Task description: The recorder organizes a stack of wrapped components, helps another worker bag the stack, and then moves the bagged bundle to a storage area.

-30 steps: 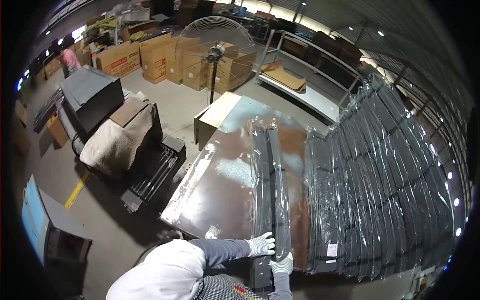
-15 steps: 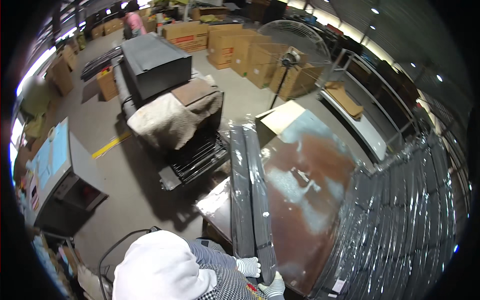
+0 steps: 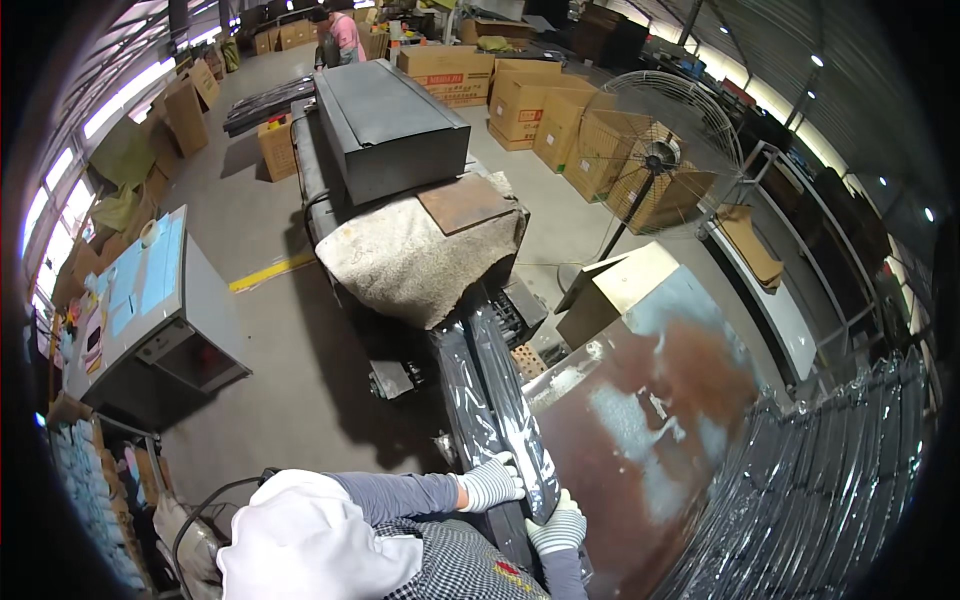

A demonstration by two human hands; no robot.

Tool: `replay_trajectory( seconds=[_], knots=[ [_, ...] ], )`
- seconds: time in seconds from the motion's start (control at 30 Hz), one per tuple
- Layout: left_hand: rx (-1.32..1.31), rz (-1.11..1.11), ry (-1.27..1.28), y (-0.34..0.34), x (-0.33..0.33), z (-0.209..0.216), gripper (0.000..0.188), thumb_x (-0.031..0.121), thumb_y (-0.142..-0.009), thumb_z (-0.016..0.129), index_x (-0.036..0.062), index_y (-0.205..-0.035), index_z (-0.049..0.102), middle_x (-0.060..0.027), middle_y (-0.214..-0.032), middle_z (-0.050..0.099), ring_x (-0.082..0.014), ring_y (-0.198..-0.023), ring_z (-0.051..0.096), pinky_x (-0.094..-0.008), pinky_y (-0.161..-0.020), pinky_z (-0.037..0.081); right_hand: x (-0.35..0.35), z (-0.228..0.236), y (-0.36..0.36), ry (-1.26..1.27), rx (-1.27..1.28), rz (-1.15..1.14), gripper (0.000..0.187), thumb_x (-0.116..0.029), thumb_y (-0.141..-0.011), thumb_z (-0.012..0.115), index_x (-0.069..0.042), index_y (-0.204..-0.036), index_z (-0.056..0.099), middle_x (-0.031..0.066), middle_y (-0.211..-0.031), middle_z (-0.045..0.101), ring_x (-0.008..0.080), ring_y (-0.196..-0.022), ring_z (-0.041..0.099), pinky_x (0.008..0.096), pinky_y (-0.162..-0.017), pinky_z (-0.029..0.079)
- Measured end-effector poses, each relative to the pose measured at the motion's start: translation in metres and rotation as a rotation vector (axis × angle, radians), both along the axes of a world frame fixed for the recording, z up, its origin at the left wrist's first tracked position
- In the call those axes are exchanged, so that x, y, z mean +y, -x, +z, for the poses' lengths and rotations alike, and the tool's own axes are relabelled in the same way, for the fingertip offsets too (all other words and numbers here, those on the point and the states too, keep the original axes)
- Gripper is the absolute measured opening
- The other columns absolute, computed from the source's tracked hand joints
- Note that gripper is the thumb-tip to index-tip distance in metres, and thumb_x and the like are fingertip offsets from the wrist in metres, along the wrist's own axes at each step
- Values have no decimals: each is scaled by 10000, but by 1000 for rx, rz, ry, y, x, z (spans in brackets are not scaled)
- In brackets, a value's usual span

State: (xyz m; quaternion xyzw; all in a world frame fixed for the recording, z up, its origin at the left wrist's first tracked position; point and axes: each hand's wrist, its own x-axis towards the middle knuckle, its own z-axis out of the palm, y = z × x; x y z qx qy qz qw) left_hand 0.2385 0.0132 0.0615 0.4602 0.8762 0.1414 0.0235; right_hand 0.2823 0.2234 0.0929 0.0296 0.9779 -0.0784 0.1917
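Observation:
Two long dark bars or strips wrapped in clear plastic (image 3: 478,400) lie side by side, sloping from my body toward a dark machine. Their far ends reach the opening beneath its draped beige cloth (image 3: 385,258). My left hand (image 3: 492,483), in a striped white glove, presses over the left part of the bundle, with fingers curled on it. Lower down, my right hand (image 3: 558,524), gloved alike, grips the right-hand strip's near end from its side. A grey metal hood (image 3: 405,130) tops the machine.
A rust-stained table (image 3: 620,440) stands to the right, with many plastic-wrapped dark strips (image 3: 800,490) beyond it. Ahead right are a standing fan (image 3: 656,157) and cardboard boxes (image 3: 528,107). At left is a grey cabinet (image 3: 215,290). Another person (image 3: 347,38) stands far back.
The wrapped strips have moved forward and left, so their far ends now meet the machine's cloth-covered opening. Both hands moved forward with them. The view has shifted, too.

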Motion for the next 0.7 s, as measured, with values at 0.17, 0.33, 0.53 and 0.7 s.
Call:
replay_trajectory(
  seconds=[0.17, 0.33, 0.53, 0.7],
  knots=[
    [34, 54, -259, 60, -22, 2, 201, 152, -792, 610, 188, -966, 703, -33, -1038, 693, -225, -1055, 637, -451, -1011, 399, -21, 18, 63, 125, 104, 19, 822, -330, -574, 914, -99, -1260, 524, 163, -1082, 678, 330, -1039, 664, 446, -925, 514],
    [58, 155, 143, 133, -33, 38, 369, 257, -731, 728, 147, -1080, 689, -72, -995, 695, -251, -1048, 638, -527, -1025, 360, -25, 45, 121, 251, 523, 170, 481, -205, -747, 728, -46, -1185, 606, 179, -1103, 661, 342, -1068, 634, 436, -939, 504],
    [-323, 119, 187, 167, 33, -13, 772, 613, -781, 690, 69, -1320, 589, -170, -1335, 586, -354, -1288, 495, -610, -1156, 192, 59, 7, 37, 262, 819, -151, 569, -258, -725, 735, 22, -1194, 576, 259, -1229, 600, 416, -1121, 595, 473, -992, 483],
    [-367, -26, -407, 78, 123, -19, 527, 381, -812, 734, 80, -1231, 628, -178, -1208, 652, -359, -1201, 563, -502, -1152, 288, 197, 1, -106, -6, 674, -719, 457, -289, -686, 762, 1, -1005, 611, 176, -1016, 615, 351, -961, 623, 466, -858, 524]
  ],
)
